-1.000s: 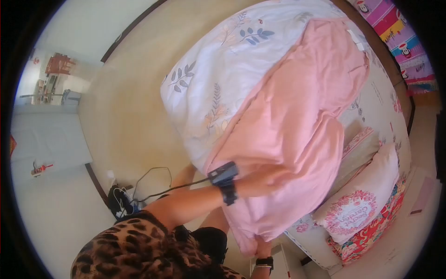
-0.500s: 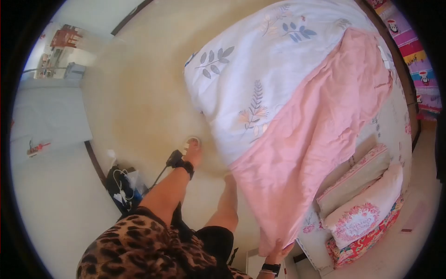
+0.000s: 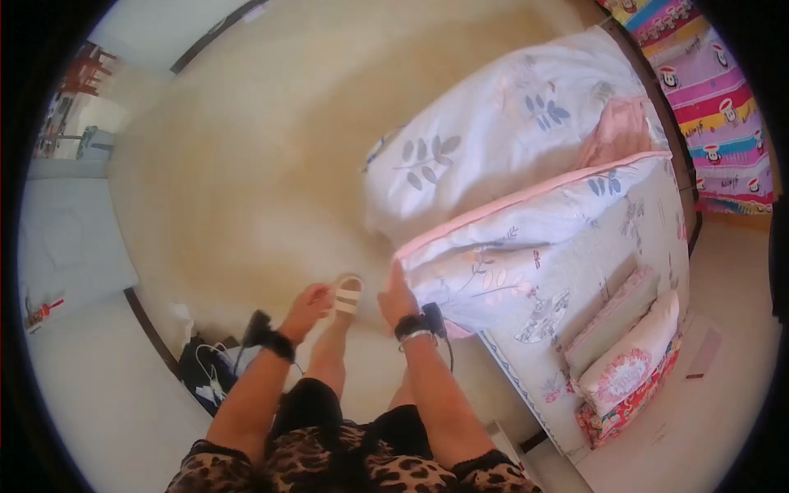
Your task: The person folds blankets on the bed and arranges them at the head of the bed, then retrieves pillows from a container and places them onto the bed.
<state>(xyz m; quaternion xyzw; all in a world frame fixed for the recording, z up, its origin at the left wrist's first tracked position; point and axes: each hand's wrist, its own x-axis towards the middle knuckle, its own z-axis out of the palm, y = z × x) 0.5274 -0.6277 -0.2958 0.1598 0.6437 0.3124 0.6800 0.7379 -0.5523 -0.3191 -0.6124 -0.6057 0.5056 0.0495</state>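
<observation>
Pinched in my right hand [image 3: 398, 301] is the near corner of a quilt [image 3: 493, 283], white with printed leaves and flowers. Its pink underside shows as a long edge strip [image 3: 485, 211] running diagonally to the far right, and as a bunched pink patch [image 3: 618, 131] near the far end. Part of the quilt lies folded over beside the other white part. My left hand [image 3: 309, 311] is empty, off the quilt to the left, with its fingers loosely bent and apart. Both wrists wear black bands with small devices.
The quilt lies on a bed with a floral sheet [image 3: 534, 361]. Pillows [image 3: 629, 374] are stacked at the lower right. A colourful striped cloth [image 3: 711, 111] hangs at the upper right. A black bag with cables [image 3: 205, 374] is by the left wall. My sandalled foot [image 3: 348, 296] is below.
The near part of the quilt has flipped over from pink side up to white side up. My right hand has moved forward and left with the corner. My left hand, earlier on the pink cloth, is off it.
</observation>
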